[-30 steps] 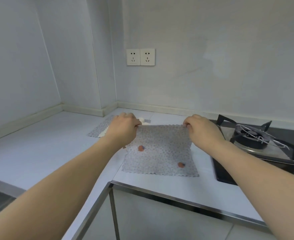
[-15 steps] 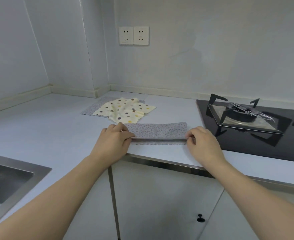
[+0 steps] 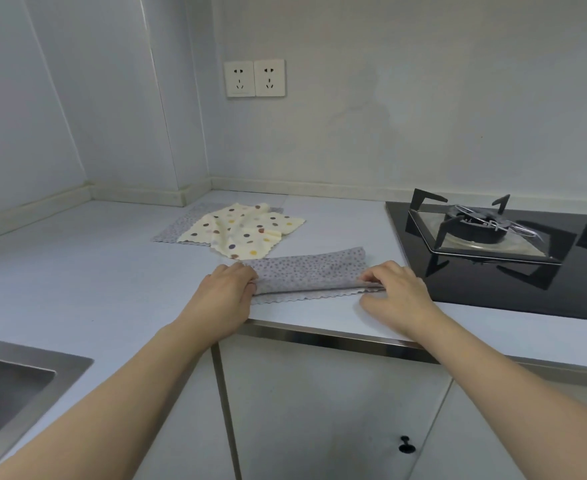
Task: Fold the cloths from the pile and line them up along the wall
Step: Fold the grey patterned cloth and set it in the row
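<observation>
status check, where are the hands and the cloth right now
Left hand and right hand pinch the ends of the grey cloth, folded to a strip. Pile waits behind it. Nothing in the way.

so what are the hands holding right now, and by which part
The grey cloth, folded on the counter: left hand pinches its left end, right hand its right end.

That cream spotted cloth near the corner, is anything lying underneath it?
Yes. A grey patterned cloth lies flat under the cream spotted cloth, its left part and a far corner showing. The covered middle is hidden, so I cannot tell whether more cloths lie there.
</observation>
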Tool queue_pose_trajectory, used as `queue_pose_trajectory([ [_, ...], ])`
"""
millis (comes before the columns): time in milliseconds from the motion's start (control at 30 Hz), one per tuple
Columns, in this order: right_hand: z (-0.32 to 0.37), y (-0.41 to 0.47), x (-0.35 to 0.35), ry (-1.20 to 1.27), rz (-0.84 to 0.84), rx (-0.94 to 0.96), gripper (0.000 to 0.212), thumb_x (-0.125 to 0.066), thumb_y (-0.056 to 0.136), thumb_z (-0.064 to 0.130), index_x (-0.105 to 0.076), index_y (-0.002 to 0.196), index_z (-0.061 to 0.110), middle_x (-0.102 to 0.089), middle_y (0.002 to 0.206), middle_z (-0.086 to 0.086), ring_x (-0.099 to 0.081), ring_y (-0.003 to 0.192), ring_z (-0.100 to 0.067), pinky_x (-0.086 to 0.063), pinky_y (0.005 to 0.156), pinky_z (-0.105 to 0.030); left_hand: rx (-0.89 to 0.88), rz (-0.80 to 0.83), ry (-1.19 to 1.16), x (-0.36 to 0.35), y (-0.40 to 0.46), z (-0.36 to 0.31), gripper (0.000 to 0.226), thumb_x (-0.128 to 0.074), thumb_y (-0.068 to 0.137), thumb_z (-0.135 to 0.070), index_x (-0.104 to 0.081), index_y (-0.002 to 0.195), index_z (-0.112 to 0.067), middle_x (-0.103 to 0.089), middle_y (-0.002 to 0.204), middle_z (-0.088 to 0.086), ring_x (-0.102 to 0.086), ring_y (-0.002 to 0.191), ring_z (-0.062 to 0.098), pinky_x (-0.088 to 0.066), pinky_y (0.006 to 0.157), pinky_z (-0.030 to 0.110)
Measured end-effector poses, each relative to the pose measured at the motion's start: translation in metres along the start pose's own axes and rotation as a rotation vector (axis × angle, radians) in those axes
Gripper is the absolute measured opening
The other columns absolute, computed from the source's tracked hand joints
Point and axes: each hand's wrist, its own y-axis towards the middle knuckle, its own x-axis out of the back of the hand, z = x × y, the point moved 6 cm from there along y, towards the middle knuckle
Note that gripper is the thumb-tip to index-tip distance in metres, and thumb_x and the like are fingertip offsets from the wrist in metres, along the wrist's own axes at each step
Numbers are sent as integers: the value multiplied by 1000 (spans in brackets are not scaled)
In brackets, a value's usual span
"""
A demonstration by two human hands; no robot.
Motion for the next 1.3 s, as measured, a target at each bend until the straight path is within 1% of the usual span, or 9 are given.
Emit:
queue_pose_trajectory([
  [167,-4,3,-2,37,-10,-6,31,-56,86,36,-59,117,35,-50,121,12,-41,120,-16,-30,98,-32,-4,-3,-175,10,-4,-2,6,-48,97,-18,-51,97,-22,-55,91,-9,-49,88,14,-44,75,30],
  [300,-3,3,-2,41,-21,-2,27,-55,88,37,-60,114,37,-51,122,13,-41,120,-15,-30,98,-32,-199,45,10,8,-6,-18,14,-54,94,-27,-60,106,-24,-56,100,-11,-46,91,10,-43,80,28],
  [533,2,-2,-1,20,-1,21,28,-55,85,40,-58,113,38,-49,118,13,-39,117,-15,-30,101,-34,-171,68,171,4,-4,-22,10,-44,97,-12,-54,96,-14,-54,95,1,-44,86,17,-40,76,30],
  [633,5,-4,0,39,1,62,29,-58,84,46,-57,112,38,-48,112,16,-38,110,-11,-32,97,-31,14,59,-50,13,-4,-19,11,-38,99,-12,-48,95,-12,-56,82,7,-50,73,24,-41,64,37],
  [800,4,-4,0,137,-15,110,10,-64,86,42,-61,93,36,-53,100,15,-42,100,-11,-34,85,-28,128,-43,-371,28,-3,-18,12,-40,98,-9,-41,106,-18,-44,70,15,-34,55,18,-29,49,27],
  [933,0,-4,10,351,-117,78,5,-59,93,24,-59,88,26,-58,93,9,-49,87,-15,-37,71,-23,71,6,-326,27,-6,-18,21,-34,101,-10,-36,107,-30,-49,71,22,-36,52,17,-31,52,30],
  [1067,-12,-7,19,643,-230,-39,8,-54,96,17,-60,92,14,-61,94,0,-53,88,-15,-38,68,-17,-61,19,-308,35,-9,-35,17,-48,99,-29,-34,105,-36,-52,77,8,-45,59,15,-37,60,31],
  [1200,-18,-11,25,724,-336,-60,7,-48,99,16,-54,97,16,-60,93,7,-54,90,-9,-39,68,-13,-196,29,-228,38,-11,-55,23,-50,98,-32,-29,106,-37,-54,75,6,-48,59,21,-42,60,34],
  [1300,-20,-15,31,707,-435,-48,8,-44,100,16,-51,101,14,-60,94,4,-57,90,-14,-44,72,-21,-244,9,-194,41,-9,-64,17,-45,100,-30,-30,103,-38,-50,66,-1,-45,55,16,-41,58,35],
])
